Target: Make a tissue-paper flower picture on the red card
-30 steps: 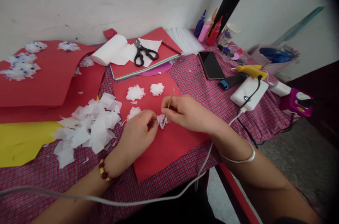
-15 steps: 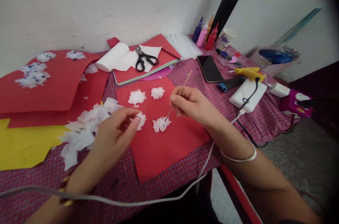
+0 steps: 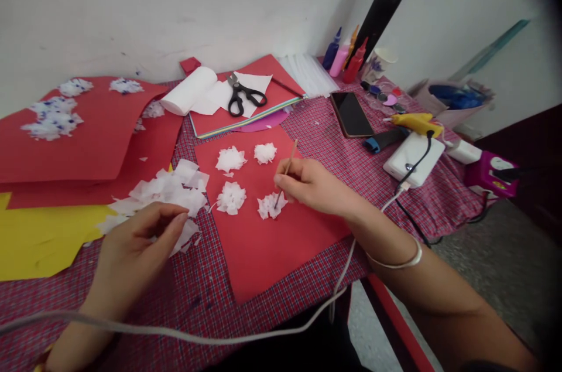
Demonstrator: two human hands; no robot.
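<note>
My right hand [image 3: 309, 184] pinches a thin wooden stick [image 3: 293, 152], its dark tip pressed into a white tissue-paper tuft [image 3: 267, 206]. That tuft sits on a red sheet of paper [image 3: 263, 255] with three more: a near-left tuft [image 3: 231, 198], a far-left tuft [image 3: 230, 159] and a far-right tuft [image 3: 265, 153]. Over a heap of white tissue squares [image 3: 162, 187], my left hand [image 3: 140, 243] has its thumb and forefinger drawn together in a pinch. Whether anything small is between those fingertips cannot be made out.
Behind lie black-handled scissors [image 3: 241, 96], a tissue roll [image 3: 191, 91] and a phone [image 3: 351, 114]. Paint bottles [image 3: 355, 64], a yellow glue gun [image 3: 417, 122] and a white power bank [image 3: 413, 158] stand right. Purple-dotted red paper [image 3: 88, 155] lies left. A white cable [image 3: 175, 332] crosses in front.
My left hand has moved left, from beside the near-left tuft to the heap of tissue squares. The stick in my right hand now stands more upright, its tip still in the same tuft.
</note>
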